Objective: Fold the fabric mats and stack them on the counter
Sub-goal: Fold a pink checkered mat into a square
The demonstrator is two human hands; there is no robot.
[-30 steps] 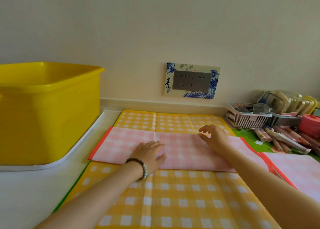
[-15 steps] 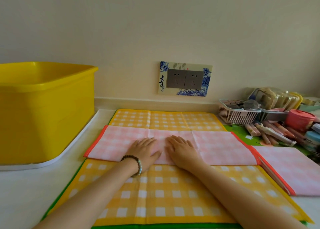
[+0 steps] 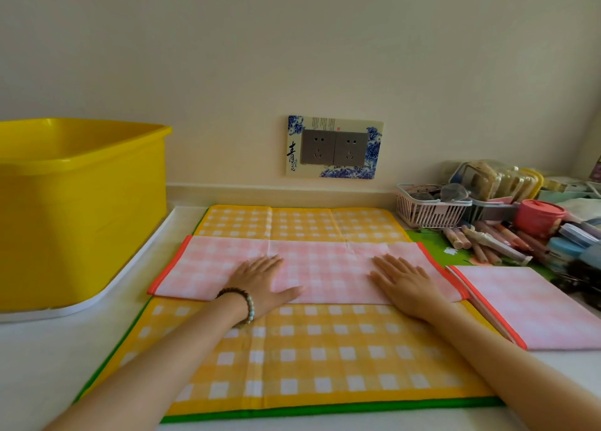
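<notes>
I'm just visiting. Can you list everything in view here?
Yellow mat: 1, yellow check, spread on counter.
Long pink mat: 1, pink check, on yellow mat.
Right pink mat: 1, pink check, right.
Tub: 1, yellow, left.
Socket plate: 1, grey and blue, wall.
Basket: 1, pink, right rear.
Pot: 1, red, right.
Pens: several, mixed, right.
Left hand: 1, beaded bracelet, flat on long pink mat.
Right hand: 1, flat on long pink mat.

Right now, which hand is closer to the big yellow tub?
The left hand. It lies flat on the pink mat, on the half toward the yellow tub; the right hand lies flat near the mat's other end, farther away.
</notes>
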